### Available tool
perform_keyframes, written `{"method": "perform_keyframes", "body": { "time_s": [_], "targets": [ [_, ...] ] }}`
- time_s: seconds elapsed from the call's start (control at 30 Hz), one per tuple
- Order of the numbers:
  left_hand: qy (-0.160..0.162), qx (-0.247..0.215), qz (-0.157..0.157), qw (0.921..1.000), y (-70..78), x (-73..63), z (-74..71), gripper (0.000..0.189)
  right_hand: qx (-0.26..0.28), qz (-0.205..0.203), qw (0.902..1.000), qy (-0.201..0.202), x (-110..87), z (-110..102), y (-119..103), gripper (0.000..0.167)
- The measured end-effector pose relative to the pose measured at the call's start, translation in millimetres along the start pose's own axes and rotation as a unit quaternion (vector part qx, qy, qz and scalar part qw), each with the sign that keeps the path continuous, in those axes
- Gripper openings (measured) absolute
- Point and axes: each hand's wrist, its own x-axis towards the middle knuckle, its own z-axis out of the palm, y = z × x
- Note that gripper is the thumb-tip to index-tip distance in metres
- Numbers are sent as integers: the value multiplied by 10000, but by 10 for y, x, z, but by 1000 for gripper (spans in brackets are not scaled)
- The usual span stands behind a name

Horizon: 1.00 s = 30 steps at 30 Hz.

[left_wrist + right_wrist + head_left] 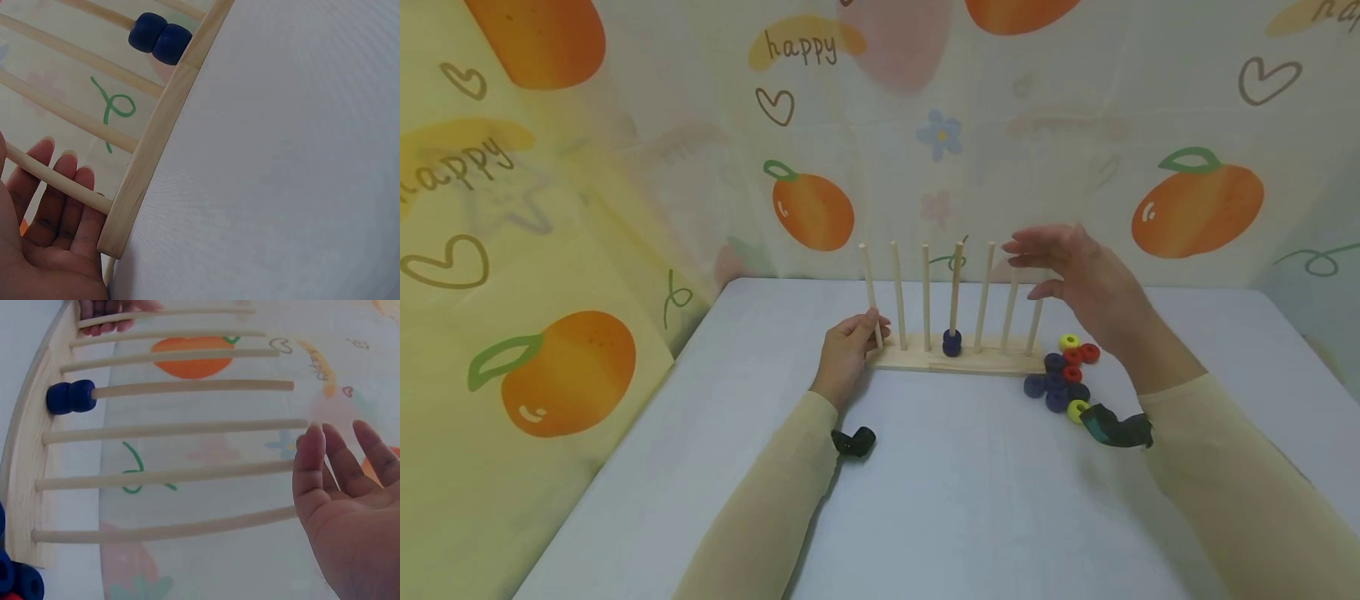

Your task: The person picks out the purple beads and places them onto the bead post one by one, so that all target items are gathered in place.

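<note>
A wooden rack with several upright pegs stands on the table. My left hand is at its left end, thumb and fingers around the leftmost peg. Two dark blue beads are stacked at the bottom of the middle peg. Up by the tops of the right-hand pegs, my right hand is raised, its fingers spread loosely and nothing between them. In the right wrist view, its fingertips overlap the ends of those pegs.
Loose blue beads, red beads and yellow beads lie in a cluster beside the rack's right end, below my right forearm. A white cloth covers the table. Behind hangs a curtain printed with oranges.
</note>
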Motion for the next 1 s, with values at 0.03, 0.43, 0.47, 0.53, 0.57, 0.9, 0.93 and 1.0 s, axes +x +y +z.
{"method": "perform_keyframes", "body": {
  "time_s": [0.03, 0.43, 0.47, 0.53, 0.57, 0.9, 0.93, 1.0],
  "targets": [
    [2, 12, 0, 10000, 0, 1, 1, 51, -13, 12, 10000, 12, -21, -12, 6, 55],
    [84, 58, -34, 9999, -4, 3, 6, 52, 0, 88, 9999, 113, -223, -180, 65, 53],
    [78, 51, -33, 10000, -6, 3, 6, 53, 21, 81, 9999, 121, -245, -197, 69, 52],
    [67, 81, -29, 9999, -6, 2, 6, 54, 31, 76, 9999, 105, -287, -231, 81, 50],
    [61, 94, -24, 9999, -5, 1, 6, 54, 38, 73, 9999, 87, -307, -247, 87, 50],
    [40, 135, -26, 9999, -3, -2, 2, 54, -292, 362, 9987, 228, -542, -339, 172, 49],
    [41, 136, -24, 9999, -3, -1, 2, 55, -349, 408, 9982, 261, -568, -346, 183, 49],
    [38, 138, -28, 9999, -3, 0, 1, 55, -472, 491, 9973, 276, -615, -370, 204, 48]
  ]
}}
